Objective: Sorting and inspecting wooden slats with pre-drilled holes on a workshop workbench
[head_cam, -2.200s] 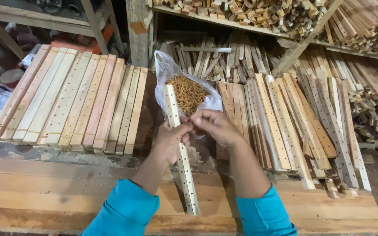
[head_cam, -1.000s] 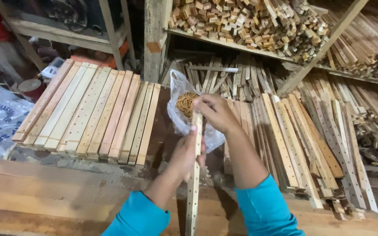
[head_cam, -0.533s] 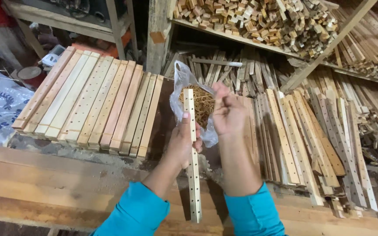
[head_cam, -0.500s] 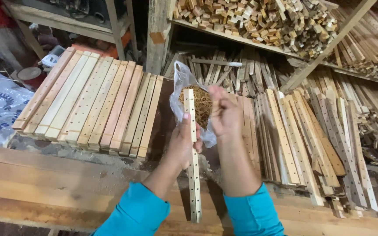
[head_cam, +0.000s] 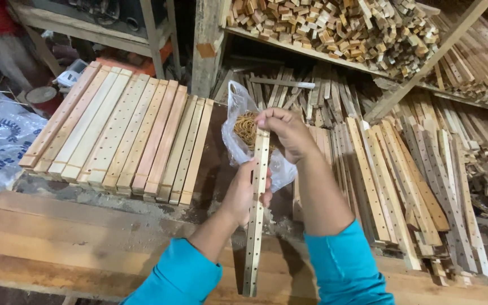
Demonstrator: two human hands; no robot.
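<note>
Left hand (head_cam: 248, 192) clenched mid-length on the upright drilled wooden slat (head_cam: 257, 209), right hand (head_cam: 287, 134) pinching its top end before the bag of rubber bands (head_cam: 248, 129); no band visibly on.

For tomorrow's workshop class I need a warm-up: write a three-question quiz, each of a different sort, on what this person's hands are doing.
1. True or false: the left hand has its grip around the middle of the drilled wooden strip.
2. Where is the right hand? A) at the strip's top end B) on the row of slats C) on the shelf of blocks
3. Fill in: behind the strip stands a clear plastic ___ of rubber bands.

Key: 1 true; 2 A; 3 bag.
</note>
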